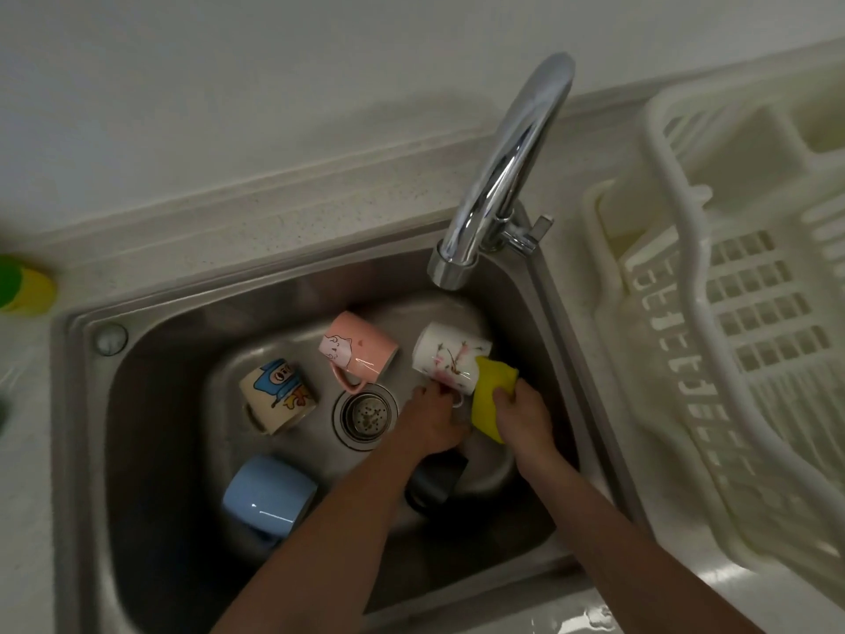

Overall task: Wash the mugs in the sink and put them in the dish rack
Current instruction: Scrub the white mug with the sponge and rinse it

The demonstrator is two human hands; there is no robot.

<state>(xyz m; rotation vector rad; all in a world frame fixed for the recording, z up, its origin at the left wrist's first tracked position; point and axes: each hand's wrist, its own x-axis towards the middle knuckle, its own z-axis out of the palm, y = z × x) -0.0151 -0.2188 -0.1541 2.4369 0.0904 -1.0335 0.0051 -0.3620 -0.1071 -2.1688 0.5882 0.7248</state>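
Head view, looking down into a steel sink [151,404]. Left hand [434,418] grips the white floral mug [450,354] at its handle, fingers curled round it; the mug lies tilted on its side, held in the right part of the basin, below the tap [503,167]. Right hand [523,411] clamps a yellow sponge [491,395], fingers curled over its upper edge — the sponge touches the white mug at its open end.

Other mugs in the basin:
- pink mug [359,347], cat print, on its side, just above the drain [366,411], handle pointing toward it.
- cream mug [274,391], cartoon print, on its side, left of the drain.
- blue mug [267,494], on its side, near the front left.
- dark mug [434,480], partly hidden under the left forearm; cannot tell how it lies.

No water is seen running from the spout. Dish rack [676,249], white plastic, stands on the counter just right of the sink — no mugs visible in it. A green and yellow object [25,286], blurred, sits on the counter at far left.
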